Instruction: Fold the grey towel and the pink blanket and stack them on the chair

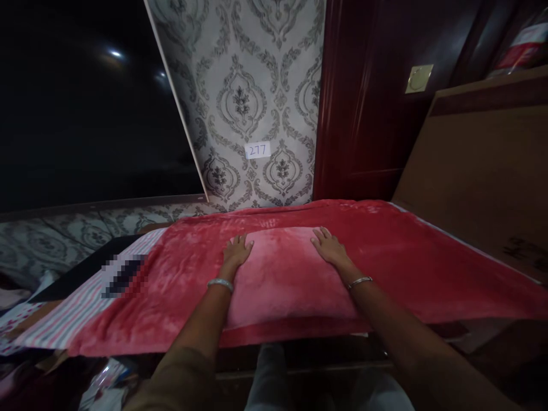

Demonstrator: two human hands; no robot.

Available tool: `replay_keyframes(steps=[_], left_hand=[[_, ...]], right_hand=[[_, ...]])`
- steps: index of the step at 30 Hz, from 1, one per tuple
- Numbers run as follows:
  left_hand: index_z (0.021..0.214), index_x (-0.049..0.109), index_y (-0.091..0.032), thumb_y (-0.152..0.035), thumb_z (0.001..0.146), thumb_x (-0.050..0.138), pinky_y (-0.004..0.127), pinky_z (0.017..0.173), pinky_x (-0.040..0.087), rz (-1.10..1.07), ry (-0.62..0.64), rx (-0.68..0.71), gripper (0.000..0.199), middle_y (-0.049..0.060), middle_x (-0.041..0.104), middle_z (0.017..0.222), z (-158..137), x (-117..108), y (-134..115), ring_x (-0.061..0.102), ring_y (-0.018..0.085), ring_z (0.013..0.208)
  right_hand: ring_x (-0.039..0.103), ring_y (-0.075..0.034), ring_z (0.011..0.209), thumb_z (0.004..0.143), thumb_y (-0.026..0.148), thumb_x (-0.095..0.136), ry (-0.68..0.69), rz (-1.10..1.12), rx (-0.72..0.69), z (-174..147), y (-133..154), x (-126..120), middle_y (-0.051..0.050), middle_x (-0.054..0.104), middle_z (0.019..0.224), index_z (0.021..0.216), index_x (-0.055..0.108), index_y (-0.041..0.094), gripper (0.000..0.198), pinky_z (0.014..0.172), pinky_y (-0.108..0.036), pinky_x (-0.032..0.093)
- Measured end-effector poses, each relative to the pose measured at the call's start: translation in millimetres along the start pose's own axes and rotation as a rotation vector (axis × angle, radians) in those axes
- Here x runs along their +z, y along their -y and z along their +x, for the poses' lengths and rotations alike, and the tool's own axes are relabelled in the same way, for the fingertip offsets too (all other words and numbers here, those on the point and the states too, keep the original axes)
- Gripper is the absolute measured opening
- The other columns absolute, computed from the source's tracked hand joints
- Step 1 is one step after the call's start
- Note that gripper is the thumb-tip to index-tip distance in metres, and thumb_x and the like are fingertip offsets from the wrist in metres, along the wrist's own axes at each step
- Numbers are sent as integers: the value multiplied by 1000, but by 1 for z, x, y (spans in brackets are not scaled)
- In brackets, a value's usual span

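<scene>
A pink plush cloth (286,279), roughly rectangular and smooth on top, lies on a red plush blanket (394,251). Whether it is a separate piece or a folded part of the blanket, I cannot tell. My left hand (237,251) rests palm down at its far left corner, fingers stretched out. At the far right corner, my right hand (330,246) lies flat too, its fingers extended. Neither hand grips anything. Each wrist wears a silver bangle.
A striped cloth (55,322) shows under the blanket at the left. Behind stand a large dark screen (85,103), patterned wallpaper with a paper label (257,150) reading 277, and a dark red door (363,114). A big cardboard box (483,160) stands at the right.
</scene>
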State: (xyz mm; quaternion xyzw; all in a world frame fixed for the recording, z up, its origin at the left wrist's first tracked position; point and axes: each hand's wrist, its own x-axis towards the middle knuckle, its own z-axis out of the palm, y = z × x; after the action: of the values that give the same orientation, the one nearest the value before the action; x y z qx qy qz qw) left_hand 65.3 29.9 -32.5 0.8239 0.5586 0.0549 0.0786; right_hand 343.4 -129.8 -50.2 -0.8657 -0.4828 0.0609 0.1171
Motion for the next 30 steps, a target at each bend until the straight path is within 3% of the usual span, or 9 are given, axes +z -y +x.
replay_keyframes(steps=[3,6,10,13,17,21,25,27,30], left_hand=[[162,32,-28,-58,100,33,58,120,34,1,66,-17,69,11,23,171,-4,-16,-3,28,39,154],[157,43,-25,-57,99,38,63,123,24,46,6,19,67,13,18,172,-31,-24,-10,19,42,156],[156,44,-34,-56,101,38,62,126,14,61,-57,375,59,5,21,172,-96,-4,-30,13,37,159],[160,35,-36,-57,101,40,67,125,12,51,6,466,62,4,23,172,-134,18,-43,12,38,159],[162,31,-34,-55,103,39,67,125,10,61,47,436,64,5,20,172,-143,29,-48,9,38,159],[161,33,-34,-56,103,38,65,126,12,72,68,445,63,4,21,172,-137,21,-49,10,36,159],[159,38,-34,-57,101,41,65,126,10,112,37,409,63,5,26,171,-136,14,-28,16,35,159],[159,40,-31,-57,101,43,66,125,11,126,-17,322,64,7,27,170,-135,17,-5,17,37,158],[155,46,-26,-54,100,43,62,125,22,44,-138,261,62,8,30,169,-133,31,35,18,36,158]], right_hand=[[28,-34,153,106,47,24,61,-16,14,-7,3,-14,-6,15,173,163,31,29,59,113,-59,39],[21,-37,155,105,46,32,32,-65,-82,-31,10,-18,-8,22,171,159,40,28,58,119,-65,26],[21,-35,155,105,48,34,-73,-69,-354,-79,24,5,-11,30,168,160,39,27,59,122,-61,20],[23,-34,155,106,48,31,-75,-35,-369,-103,32,25,-7,30,168,161,38,32,57,121,-62,20],[25,-33,154,107,47,30,-93,-26,-358,-108,34,32,-7,31,167,159,40,32,55,121,-63,19],[27,-32,154,107,44,30,-67,-41,-374,-105,29,23,-7,32,167,159,41,30,55,122,-60,21],[26,-31,154,106,45,34,-64,-95,-331,-105,1,18,-8,33,166,158,43,26,57,124,-56,21],[25,-32,155,105,47,35,-102,-91,-257,-107,-23,21,-6,33,167,157,45,27,57,123,-58,24],[31,-30,153,105,46,30,-179,29,-205,-112,-58,33,-4,31,168,156,47,27,56,119,-53,35]])
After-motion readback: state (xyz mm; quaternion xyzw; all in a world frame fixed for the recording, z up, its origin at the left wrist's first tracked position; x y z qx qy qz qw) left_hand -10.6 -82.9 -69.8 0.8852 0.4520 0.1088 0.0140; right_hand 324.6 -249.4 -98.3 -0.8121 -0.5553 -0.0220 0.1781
